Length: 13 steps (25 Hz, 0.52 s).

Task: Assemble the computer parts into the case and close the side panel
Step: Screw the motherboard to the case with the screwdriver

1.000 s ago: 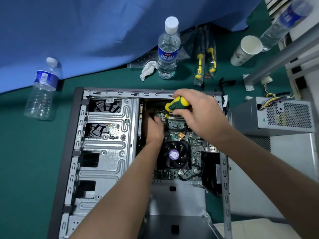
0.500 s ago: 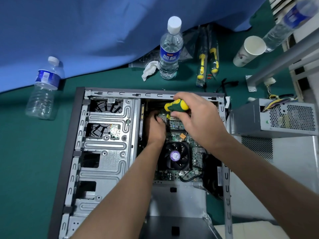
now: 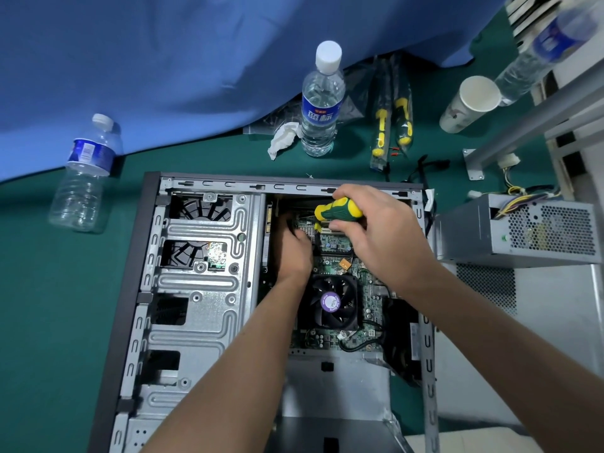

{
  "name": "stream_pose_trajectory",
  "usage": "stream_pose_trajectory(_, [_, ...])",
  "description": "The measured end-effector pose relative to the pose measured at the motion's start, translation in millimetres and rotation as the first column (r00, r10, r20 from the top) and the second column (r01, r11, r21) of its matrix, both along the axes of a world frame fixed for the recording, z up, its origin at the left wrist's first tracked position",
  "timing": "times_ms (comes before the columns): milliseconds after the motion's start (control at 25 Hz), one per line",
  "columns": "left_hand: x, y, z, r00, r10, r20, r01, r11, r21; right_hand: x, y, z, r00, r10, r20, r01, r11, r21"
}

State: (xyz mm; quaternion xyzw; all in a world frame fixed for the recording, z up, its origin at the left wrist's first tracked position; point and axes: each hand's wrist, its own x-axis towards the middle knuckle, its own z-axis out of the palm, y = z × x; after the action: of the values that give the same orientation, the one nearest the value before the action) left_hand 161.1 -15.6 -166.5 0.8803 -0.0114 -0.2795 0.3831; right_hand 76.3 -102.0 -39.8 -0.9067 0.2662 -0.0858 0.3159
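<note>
Two hands work inside an open computer case (image 3: pixel 147 289) lying on a green table (image 3: pixel 49 322). Left hand (image 3: pixel 292 250) reaches down to the motherboard (image 3: pixel 336 246), grip hidden. Right hand (image 3: pixel 382 233) grasps a yellow-green screwdriver (image 3: pixel 336 209). Power supply (image 3: pixel 523 230) sits just right of the case.

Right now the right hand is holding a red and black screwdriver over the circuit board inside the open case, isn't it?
Not quite: the screwdriver in the right hand has a green and yellow handle, not red and black. The head view shows it over the circuit board inside the open case.
</note>
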Motion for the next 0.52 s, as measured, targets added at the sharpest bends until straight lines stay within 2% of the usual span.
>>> stream_pose_trajectory(160, [2.3,0.1,-2.0,1.0,-0.029,0.01,0.029,0.999,-0.017,17.0,-4.4,10.8,0.989,0.116,-0.087,-0.125,0.987,-0.105])
stream_pose_trajectory(320, [1.3,-0.6,-0.7,0.999,-0.034,0.032,0.035,0.999,-0.023,34.1,-5.0,20.9,0.927,0.307,-0.215,-0.349,0.917,-0.194])
stream_pose_trajectory(400, [1.3,0.3,0.9,0.999,-0.035,0.032,0.036,0.999,-0.027,41.9,-4.7,25.2,0.902,0.328,-0.282,-0.396,0.887,-0.236])
stream_pose_trajectory(520, [4.6,1.2,1.9,0.994,-0.081,-0.068,0.075,0.993,-0.095,53.1,4.9,32.0,0.885,0.302,-0.355,-0.411,0.865,-0.288])
